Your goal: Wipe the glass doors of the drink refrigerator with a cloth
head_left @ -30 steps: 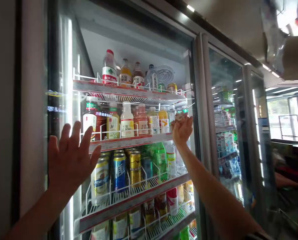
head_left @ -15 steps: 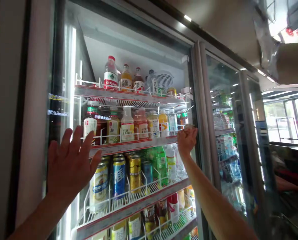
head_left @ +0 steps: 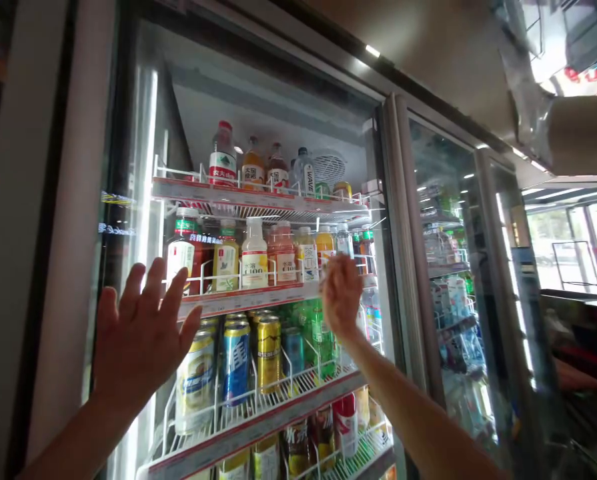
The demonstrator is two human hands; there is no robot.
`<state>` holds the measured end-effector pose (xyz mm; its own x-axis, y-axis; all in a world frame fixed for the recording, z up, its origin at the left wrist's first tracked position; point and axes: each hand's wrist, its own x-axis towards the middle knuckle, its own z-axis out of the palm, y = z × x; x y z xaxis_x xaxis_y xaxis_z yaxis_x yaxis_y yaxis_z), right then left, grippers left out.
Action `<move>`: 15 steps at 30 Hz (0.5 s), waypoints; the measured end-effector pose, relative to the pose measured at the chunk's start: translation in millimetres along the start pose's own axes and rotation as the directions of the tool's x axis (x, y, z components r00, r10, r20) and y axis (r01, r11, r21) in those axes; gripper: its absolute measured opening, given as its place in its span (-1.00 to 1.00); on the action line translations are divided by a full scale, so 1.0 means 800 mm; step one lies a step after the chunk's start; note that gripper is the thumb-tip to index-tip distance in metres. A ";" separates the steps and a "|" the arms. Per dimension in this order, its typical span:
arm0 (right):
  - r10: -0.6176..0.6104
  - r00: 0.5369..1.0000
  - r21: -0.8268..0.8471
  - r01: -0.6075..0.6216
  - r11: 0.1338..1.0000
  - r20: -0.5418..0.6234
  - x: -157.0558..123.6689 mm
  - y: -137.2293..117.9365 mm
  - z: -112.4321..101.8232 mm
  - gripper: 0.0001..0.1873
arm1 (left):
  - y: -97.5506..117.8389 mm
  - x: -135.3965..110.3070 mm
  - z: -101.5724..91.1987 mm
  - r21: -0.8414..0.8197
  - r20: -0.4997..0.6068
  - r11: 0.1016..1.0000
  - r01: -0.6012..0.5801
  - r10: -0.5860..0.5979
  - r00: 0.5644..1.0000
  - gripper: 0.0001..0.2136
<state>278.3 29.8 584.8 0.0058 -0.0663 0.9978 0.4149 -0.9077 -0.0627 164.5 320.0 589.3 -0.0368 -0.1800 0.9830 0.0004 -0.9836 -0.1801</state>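
My left hand (head_left: 138,340) is open, its fingers spread flat against the glass door (head_left: 278,100) of a drinks fridge, in front of a row of cans (head_left: 268,350). My right hand (head_left: 341,293) is raised to the glass further right, at the height of the middle shelf of bottles (head_left: 255,257). Its fingers are curled together and slightly blurred. Whatever they hold is hidden behind the hand.
More bottles (head_left: 222,157) stand on the top shelf, and bottles and cans fill the lower shelves. A second glass-doored fridge (head_left: 448,267) adjoins on the right. A foil-wrapped duct (head_left: 578,133) hangs overhead at upper right. A dark counter (head_left: 578,320) stands far right.
My right hand has moved down and to the left across the glass, from the door's right edge toward its middle. My left hand has stayed in place on the glass.
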 end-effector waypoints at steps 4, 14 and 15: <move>-0.522 0.844 0.134 0.507 0.851 0.121 -0.031 -0.032 -0.002 -0.45 | -0.002 -0.002 -0.001 -0.001 0.019 1.000 0.011 -0.011 1.000 -0.32; -0.262 0.965 0.082 0.261 0.962 0.003 -0.014 -0.040 0.002 -0.47 | 0.000 -0.003 -0.002 0.027 0.034 1.000 0.006 -0.007 0.999 -0.37; -0.414 0.909 0.108 0.408 0.907 0.042 -0.027 -0.049 0.001 -0.48 | 0.000 -0.002 -0.003 0.026 0.035 1.000 0.009 -0.010 0.999 -0.38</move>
<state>262.4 67.4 565.7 -0.1287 0.3327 0.9342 0.4769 -0.8052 0.3524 162.6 320.1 587.4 -0.0015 -0.1705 0.9853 0.0260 -0.9850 -0.1704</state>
